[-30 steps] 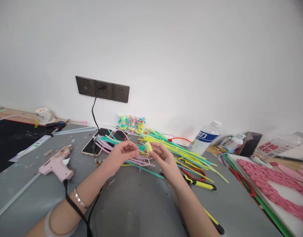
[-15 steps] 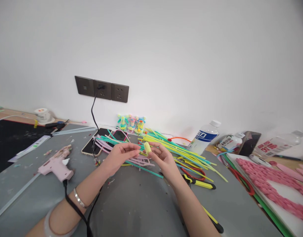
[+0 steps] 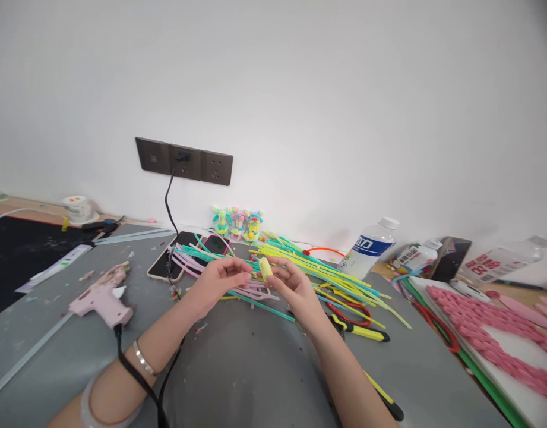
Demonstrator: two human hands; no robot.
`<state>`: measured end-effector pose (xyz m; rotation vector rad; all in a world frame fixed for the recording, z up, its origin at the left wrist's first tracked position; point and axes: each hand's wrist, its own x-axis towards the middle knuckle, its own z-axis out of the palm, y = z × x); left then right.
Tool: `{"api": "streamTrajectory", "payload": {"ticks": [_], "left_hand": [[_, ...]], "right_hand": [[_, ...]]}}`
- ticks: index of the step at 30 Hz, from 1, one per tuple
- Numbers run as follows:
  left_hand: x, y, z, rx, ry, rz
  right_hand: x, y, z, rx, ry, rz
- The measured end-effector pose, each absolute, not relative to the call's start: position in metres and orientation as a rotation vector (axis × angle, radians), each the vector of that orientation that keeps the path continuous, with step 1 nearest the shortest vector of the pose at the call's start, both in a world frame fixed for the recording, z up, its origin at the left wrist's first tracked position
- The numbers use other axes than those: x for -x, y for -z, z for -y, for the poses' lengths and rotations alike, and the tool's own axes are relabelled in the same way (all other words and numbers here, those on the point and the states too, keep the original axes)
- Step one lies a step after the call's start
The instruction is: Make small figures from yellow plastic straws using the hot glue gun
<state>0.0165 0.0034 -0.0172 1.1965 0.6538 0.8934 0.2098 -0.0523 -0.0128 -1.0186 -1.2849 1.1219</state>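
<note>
Above the grey table, my right hand (image 3: 295,286) pinches a small pale-yellow fuzzy piece (image 3: 265,269) between thumb and fingers; it looks like coiled pipe cleaner. Facing it, my left hand (image 3: 222,284) has its thumb and fingertips pressed together just left of that piece. Whatever those fingertips hold, if anything, is too small to make out. Behind and below both hands lie loose pipe cleaners (image 3: 326,270) in yellow, teal and lilac. Three small colourful fuzzy figures (image 3: 238,223) stand against the wall beyond them.
To the left rests a pink glue gun (image 3: 101,303), its black cord running under my left forearm. Phones (image 3: 164,261) lie behind it. On the right are yellow-handled pliers (image 3: 364,330), a bottle (image 3: 366,246) and a pink braided piece (image 3: 491,333).
The yellow piece has turned slightly and shifted a little left in my right fingers. Both hands stay in nearly the same place.
</note>
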Motion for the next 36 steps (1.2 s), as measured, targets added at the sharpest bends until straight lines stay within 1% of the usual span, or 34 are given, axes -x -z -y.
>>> {"api": "streamTrajectory", "payload": {"ticks": [6, 18, 30, 36], "left_hand": [[-0.0157, 0.0187, -0.0038, -1.230, -0.888, -0.676], [-0.0176, 0.0147, -0.0025, -1.336, -0.723, -0.715], [-0.0142, 0.0205, -0.0027, -1.443, -0.721, -0.696], [-0.0160, 0.0169, -0.0025, -1.399, -0.790, -0.708]], "right_hand": [[-0.2098, 0.0128, 0.0525, 1.018, -1.139, 1.279], [-0.2088, 0.0113, 0.0536, 1.009, -1.162, 1.252], [-0.2097, 0.0128, 0.0522, 1.013, -1.160, 1.261], [-0.2104, 0.0151, 0.0508, 1.005, -1.146, 1.255]]}}
